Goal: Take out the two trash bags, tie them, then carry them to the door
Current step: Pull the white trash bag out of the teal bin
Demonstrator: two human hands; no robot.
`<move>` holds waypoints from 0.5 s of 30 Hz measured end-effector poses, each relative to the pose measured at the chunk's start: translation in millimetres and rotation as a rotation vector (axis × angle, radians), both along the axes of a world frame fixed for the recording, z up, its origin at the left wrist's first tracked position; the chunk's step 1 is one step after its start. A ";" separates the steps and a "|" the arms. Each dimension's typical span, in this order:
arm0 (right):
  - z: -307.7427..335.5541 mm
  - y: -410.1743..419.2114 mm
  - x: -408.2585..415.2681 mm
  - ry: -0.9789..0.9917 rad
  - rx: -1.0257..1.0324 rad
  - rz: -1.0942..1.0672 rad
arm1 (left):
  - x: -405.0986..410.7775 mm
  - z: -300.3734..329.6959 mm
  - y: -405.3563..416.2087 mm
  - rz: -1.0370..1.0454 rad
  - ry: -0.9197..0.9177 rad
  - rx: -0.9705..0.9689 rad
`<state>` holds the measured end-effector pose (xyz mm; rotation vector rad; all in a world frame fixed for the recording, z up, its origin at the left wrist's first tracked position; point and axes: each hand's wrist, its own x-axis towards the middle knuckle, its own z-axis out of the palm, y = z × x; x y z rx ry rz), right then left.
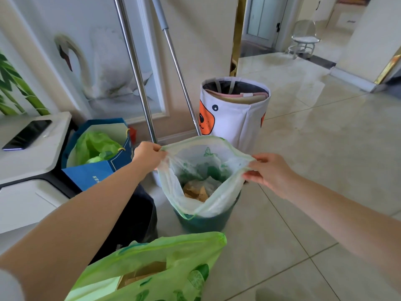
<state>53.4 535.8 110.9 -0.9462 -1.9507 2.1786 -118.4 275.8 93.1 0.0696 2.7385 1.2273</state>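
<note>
Landmark for all positions: the green bin [204, 222] on the floor tiles.

Nearest me, on my side of the bin, I see a bright green bag [156, 270] lying slumped on the floor, mouth loose, something cardboard-brown showing through it. I judge this to be one of the two trash bags, already out of its holder and parked close so both hands are free; no knot is visible on it.

In the bin itself sits the pale green liner bag [201, 170], still partly seated inside, its lower part inside the bin, its rim lifted above it. Crumpled paper and brown scraps lie at the bottom. I hold the rim stretched wide on two sides, probably to free it from the bin's lip and gather the mouth for lifting and tying.

My left hand [148, 156], at the bin's left, has its fingers curled and pinching the rim's left edge. My right hand [269, 172], at the bin's right, pinches the opposite edge between thumb and fingertips; the other fingers are loosely bent.

Left of the bin: a blue paper bag [102, 168] with green plastic inside. Beyond the bin: two metal poles [138, 79] leaning at the wall, and a white fabric basket [234, 114] with an orange animal face. Farther off, past the basket, a doorway [260, 20].
</note>
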 end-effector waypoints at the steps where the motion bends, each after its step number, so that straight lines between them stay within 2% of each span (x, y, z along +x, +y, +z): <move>1: 7.9 -0.5 -3.6 0.029 0.017 -0.016 | -1.0 4.7 0.7 0.033 -0.004 0.047; 7: 55.6 1.8 -20.6 0.168 0.163 -0.160 | 3.3 51.0 -1.7 0.163 -0.076 0.430; 15: 123.9 0.2 -8.1 0.290 0.324 -0.251 | 28.7 130.0 -35.6 0.211 -0.021 0.535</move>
